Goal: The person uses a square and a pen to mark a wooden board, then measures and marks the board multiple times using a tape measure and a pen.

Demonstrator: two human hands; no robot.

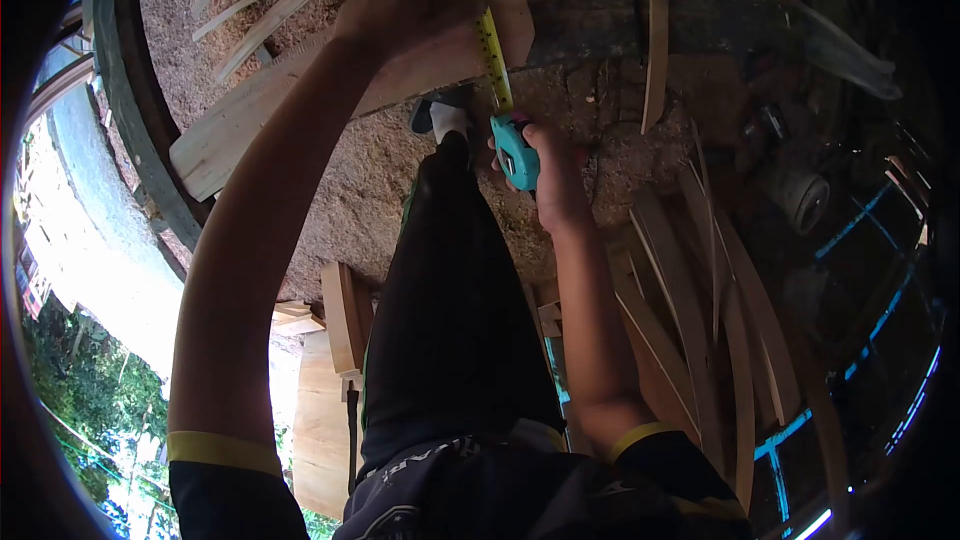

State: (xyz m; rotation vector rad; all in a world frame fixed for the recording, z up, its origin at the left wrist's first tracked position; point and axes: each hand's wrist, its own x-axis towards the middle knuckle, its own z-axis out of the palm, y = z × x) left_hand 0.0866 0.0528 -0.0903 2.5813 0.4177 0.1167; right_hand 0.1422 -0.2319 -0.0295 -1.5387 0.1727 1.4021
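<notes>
My right hand [548,175] is wrapped round the teal case of a tape measure [516,154], low in front of the workpiece. The tape's yellow blade [491,45] is pulled out from the case, up across a pale wooden board [270,105]. At the blade's far end my left hand [410,5] rests over the board, its fingertips pinching the metal tip and one finger stretched outward. The board's cut end overlaps a long dark beam [600,15].
Long wooden strips [690,280] lean at the right. A narrow slat [656,40] crosses the beam. Thin offcuts [285,0] lie on ground strewn with shavings [350,180]. Wood blocks [345,315] sit by my leg. A curved dark timber [130,90] stands at the left.
</notes>
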